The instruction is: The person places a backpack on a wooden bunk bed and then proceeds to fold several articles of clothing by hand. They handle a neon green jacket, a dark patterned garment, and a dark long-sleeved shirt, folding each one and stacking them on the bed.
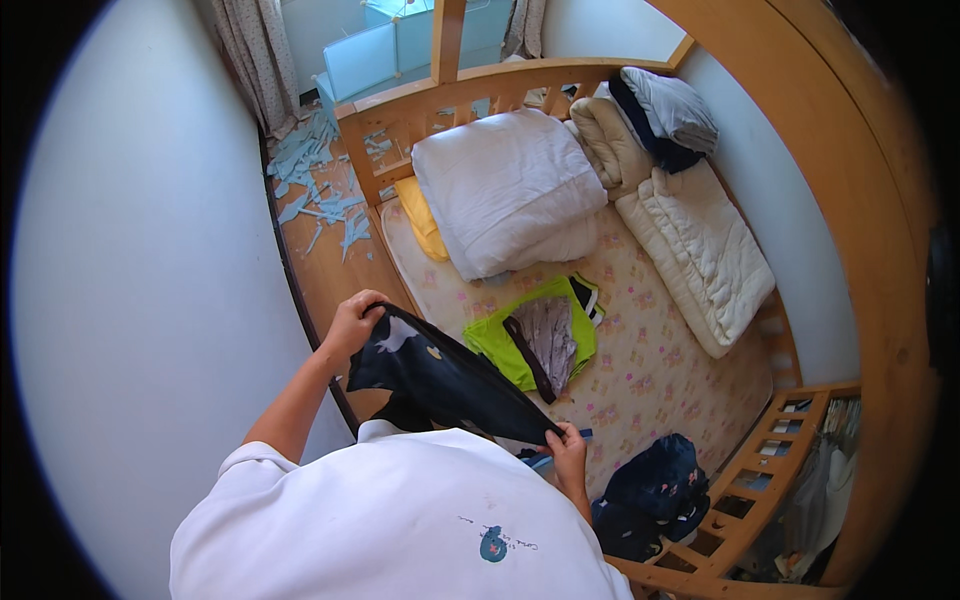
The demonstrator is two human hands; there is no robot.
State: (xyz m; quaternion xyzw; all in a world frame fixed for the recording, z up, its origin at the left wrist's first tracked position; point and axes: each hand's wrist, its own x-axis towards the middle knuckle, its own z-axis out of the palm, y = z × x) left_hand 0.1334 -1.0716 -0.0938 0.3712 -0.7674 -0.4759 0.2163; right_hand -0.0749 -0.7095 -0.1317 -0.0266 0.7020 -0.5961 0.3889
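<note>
A black garment (457, 379) with a pale printed patch is stretched between my two hands above the near side of the bed. At its upper left corner, my left hand (355, 324) pinches the edge. My right hand (566, 454) grips the opposite edge, lower and to the right. Just beyond the cloth, a lime-green garment (491, 328) lies spread on the mattress (637, 322), which has a bear and flower print. On top of it rests a crumpled grey garment (547, 337) with a dark band.
Folded white bedding (510, 195), a yellow cloth (420, 217) and a cream quilt (697, 255) lie on the bed. Dark clothing (652, 495) sits near the wooden rail (739, 487). Pale blue broken pieces (304, 161) litter the floor by the wall (150, 262).
</note>
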